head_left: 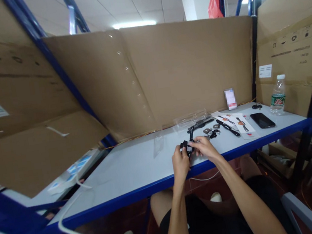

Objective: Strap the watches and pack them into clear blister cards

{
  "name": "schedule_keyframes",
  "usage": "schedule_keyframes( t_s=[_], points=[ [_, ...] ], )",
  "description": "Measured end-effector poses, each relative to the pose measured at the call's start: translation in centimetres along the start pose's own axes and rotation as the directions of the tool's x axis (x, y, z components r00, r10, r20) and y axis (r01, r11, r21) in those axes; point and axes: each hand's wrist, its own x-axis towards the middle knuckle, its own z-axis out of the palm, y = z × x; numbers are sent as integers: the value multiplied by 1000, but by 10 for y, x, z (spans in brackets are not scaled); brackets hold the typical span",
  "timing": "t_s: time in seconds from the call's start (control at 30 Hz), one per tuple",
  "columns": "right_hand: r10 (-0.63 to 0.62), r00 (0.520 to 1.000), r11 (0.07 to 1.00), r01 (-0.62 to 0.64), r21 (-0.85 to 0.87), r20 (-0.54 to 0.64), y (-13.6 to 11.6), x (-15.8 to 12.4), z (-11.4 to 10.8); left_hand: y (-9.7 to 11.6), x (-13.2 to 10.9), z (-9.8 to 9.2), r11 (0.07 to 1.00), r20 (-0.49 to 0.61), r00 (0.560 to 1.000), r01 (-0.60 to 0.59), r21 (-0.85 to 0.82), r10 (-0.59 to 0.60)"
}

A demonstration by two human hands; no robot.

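In front of me, over the table's front edge, both hands hold a black tool with a long, narrow handle (191, 132) that points up and away. My left hand (181, 163) is closed, with its thumb and fingers pinching the dark lower part from the left. From the right, my right hand (206, 148) is closed around the same tool near a small pale or shiny patch. The fingers hide much of the tool, so its exact kind cannot be told. Beyond my right hand lie several small black and metal parts (212, 132).
Right of the parts lie a black long-handled item (228, 127) and printed cards (244, 127). Clear plastic packaging (191, 118) is at the back. A phone (262, 120), a propped phone-like screen (230, 99), keys (257, 106) and a water bottle (278, 96) stand rightward. Cardboard walls (195, 64) enclose the table (133, 163).
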Motion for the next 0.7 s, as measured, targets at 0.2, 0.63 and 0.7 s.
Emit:
schedule_keyframes(
  t_s=[0.2, 0.63, 0.7],
  points=[
    [-1, 1000, 995, 0, 99, 9, -4, -4, -1, -2, 0, 1, 981, 4, 996, 87, -176, -87],
    [-43, 997, 981, 55, 186, -71, -1, -6, -3, -11, 0, 5, 989, -65, 988, -138, 54, 142],
    [-55, 996, 985, 66, 158, -77, 1, -5, -3, -10, -2, 7, 980, -59, 983, -164, 112, 171]
  ],
)
